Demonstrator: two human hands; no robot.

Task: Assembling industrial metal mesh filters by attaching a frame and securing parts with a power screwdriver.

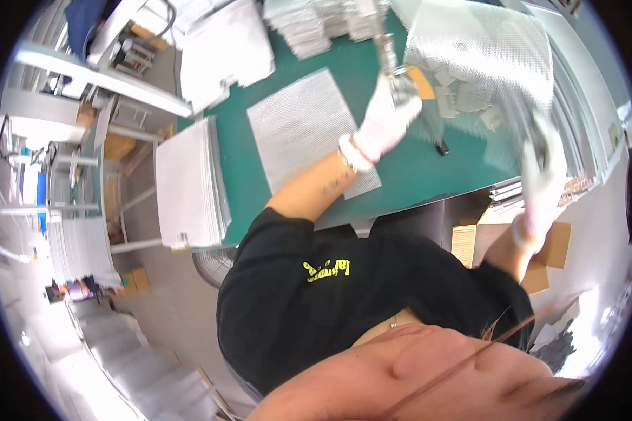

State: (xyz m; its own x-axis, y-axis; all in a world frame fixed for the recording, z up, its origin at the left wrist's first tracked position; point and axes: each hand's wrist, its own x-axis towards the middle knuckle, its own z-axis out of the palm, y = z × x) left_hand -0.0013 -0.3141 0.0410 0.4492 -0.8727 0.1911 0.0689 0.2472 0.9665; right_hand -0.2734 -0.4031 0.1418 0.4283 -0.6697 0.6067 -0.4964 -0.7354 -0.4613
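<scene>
On the table [400,193], one sheet [298,123] is lying near the middle, and a stack of papers [186,186] is sitting left of it, at the table's end. Behind the sheet, a thick pile [309,31] is resting; a wide pile [225,56] is lying left of that. At the right rear, a film [481,38] is spreading, and scraps [470,98] are lying near its front edge. Before the table, at right, a box [558,242] is standing.
</scene>
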